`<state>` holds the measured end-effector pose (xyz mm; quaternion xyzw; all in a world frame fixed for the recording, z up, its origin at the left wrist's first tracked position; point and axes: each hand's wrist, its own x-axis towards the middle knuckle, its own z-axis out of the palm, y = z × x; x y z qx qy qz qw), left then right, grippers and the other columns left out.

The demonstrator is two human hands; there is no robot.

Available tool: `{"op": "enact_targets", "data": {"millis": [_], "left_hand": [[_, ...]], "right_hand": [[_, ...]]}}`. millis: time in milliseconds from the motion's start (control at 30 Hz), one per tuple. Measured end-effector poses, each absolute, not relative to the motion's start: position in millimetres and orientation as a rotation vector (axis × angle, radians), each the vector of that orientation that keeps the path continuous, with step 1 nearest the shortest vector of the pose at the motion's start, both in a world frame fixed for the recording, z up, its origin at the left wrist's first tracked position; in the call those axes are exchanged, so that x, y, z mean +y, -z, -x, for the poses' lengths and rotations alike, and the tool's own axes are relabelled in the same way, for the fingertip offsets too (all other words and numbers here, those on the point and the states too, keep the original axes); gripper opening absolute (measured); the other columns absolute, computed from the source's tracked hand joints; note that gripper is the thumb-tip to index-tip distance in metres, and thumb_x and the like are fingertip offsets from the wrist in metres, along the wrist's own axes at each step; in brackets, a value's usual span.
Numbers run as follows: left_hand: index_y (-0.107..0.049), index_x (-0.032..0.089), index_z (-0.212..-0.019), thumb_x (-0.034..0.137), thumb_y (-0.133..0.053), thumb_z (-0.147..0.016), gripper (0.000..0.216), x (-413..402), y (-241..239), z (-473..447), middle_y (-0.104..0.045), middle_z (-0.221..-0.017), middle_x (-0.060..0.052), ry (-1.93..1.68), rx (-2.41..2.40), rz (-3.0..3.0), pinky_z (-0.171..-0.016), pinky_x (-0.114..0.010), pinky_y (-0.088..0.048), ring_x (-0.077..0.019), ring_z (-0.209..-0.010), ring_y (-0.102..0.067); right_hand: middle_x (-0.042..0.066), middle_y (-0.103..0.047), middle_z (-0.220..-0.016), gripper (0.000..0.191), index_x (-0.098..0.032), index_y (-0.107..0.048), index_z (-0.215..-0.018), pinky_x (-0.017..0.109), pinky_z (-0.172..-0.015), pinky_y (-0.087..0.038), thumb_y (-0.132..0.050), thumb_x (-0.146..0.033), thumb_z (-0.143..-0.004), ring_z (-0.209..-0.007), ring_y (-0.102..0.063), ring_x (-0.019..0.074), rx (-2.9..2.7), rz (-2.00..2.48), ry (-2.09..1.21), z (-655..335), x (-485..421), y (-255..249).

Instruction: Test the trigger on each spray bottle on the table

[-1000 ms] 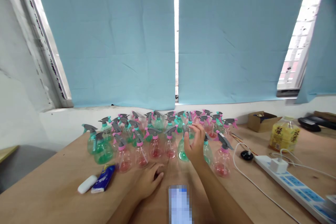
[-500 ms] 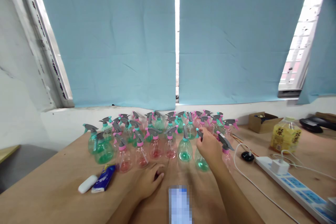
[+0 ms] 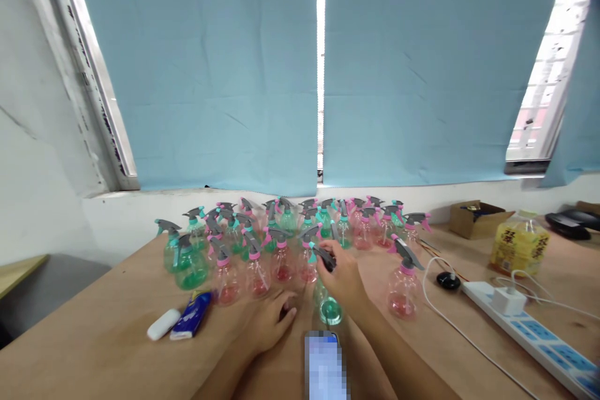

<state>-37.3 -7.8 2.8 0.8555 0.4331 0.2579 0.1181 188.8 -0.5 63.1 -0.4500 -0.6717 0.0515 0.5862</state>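
Note:
My right hand is closed round the neck of a clear green spray bottle with a grey and turquoise trigger head. The bottle is partly hidden by the hand and sits close to the phone. My left hand rests on the table, thumb apart from the loosely bent fingers, holding nothing. Just beyond it stand pink spray bottles. To the right of my right forearm, a pink spray bottle stands by itself.
Rows of pink and green spray bottles fill the table's back. A blue tube and a white case lie left. Rightward are a power strip, a white cable, a yellow drink bottle and a cardboard box.
My right hand has moved left and nearer to me with the green spray bottle in it. The pink bottle on the right now shows fully. My left hand stays on the table.

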Motion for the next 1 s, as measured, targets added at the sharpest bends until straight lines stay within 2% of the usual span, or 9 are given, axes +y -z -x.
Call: {"op": "enact_targets", "data": {"millis": [200,300,433,567,800,1000], "left_hand": [[-0.062,0.026,-0.118,0.036,-0.05,-0.095,0.028,-7,-2,37,-0.066,-0.11,-0.006,-0.755,1.248,-2.492,-0.085,-0.034,-0.047,-0.0232,-0.095,-0.061],[-0.062,0.025,-0.118,0.037,-0.05,-0.094,0.029,-6,0,38,-0.066,-0.112,-0.007,-0.75,1.258,-2.483,-0.084,-0.034,-0.047,-0.0235,-0.096,-0.06],[-0.062,0.024,-0.117,0.037,-0.049,-0.095,0.028,-6,1,38,-0.065,-0.109,-0.007,-0.729,1.257,-2.482,-0.081,-0.032,-0.047,-0.0228,-0.094,-0.06],[-0.062,0.025,-0.116,0.038,-0.049,-0.095,0.027,-6,0,37,-0.065,-0.103,-0.005,-0.708,1.275,-2.487,-0.08,-0.031,-0.046,-0.0221,-0.091,-0.06],[-0.062,0.025,-0.114,0.038,-0.049,-0.094,0.026,-8,-1,35,-0.065,-0.101,-0.005,-0.71,1.287,-2.49,-0.079,-0.031,-0.046,-0.0212,-0.088,-0.06],[-0.063,0.025,-0.112,0.035,-0.05,-0.094,0.024,-8,-1,35,-0.064,-0.097,-0.004,-0.711,1.282,-2.498,-0.079,-0.03,-0.045,-0.0212,-0.088,-0.06]], "right_hand": [[0.007,-0.07,-0.102,0.035,-0.02,-0.062,-0.116,0.031,-0.077,-0.053,-0.063,-0.031,-0.083,-0.085,-0.066,0.0204,-1.44,0.851,-0.406,-178,14,-39],[0.005,-0.072,-0.096,0.036,-0.02,-0.064,-0.118,0.032,-0.075,-0.054,-0.061,-0.027,-0.082,-0.081,-0.066,0.0203,-1.476,0.805,-0.499,-178,21,-33],[0.001,-0.071,-0.079,0.033,-0.024,-0.07,-0.108,0.031,-0.066,-0.055,-0.057,-0.02,-0.078,-0.071,-0.065,0.0191,-1.661,0.693,-0.781,-178,30,-42],[0.001,-0.071,-0.081,0.032,-0.023,-0.074,-0.097,0.031,-0.061,-0.055,-0.053,-0.018,-0.072,-0.063,-0.066,0.0175,-1.689,0.542,-1.035,-176,36,-52],[0.0,-0.067,-0.065,0.019,-0.019,-0.07,-0.07,0.027,-0.054,-0.051,-0.052,-0.021,-0.065,-0.053,-0.062,0.0165,-1.612,0.51,-1.162,-176,43,-45],[0.0,-0.068,-0.066,0.022,-0.02,-0.071,-0.071,0.029,-0.058,-0.052,-0.051,-0.019,-0.063,-0.056,-0.061,0.0165,-1.587,0.466,-1.224,-178,41,-46]]}}
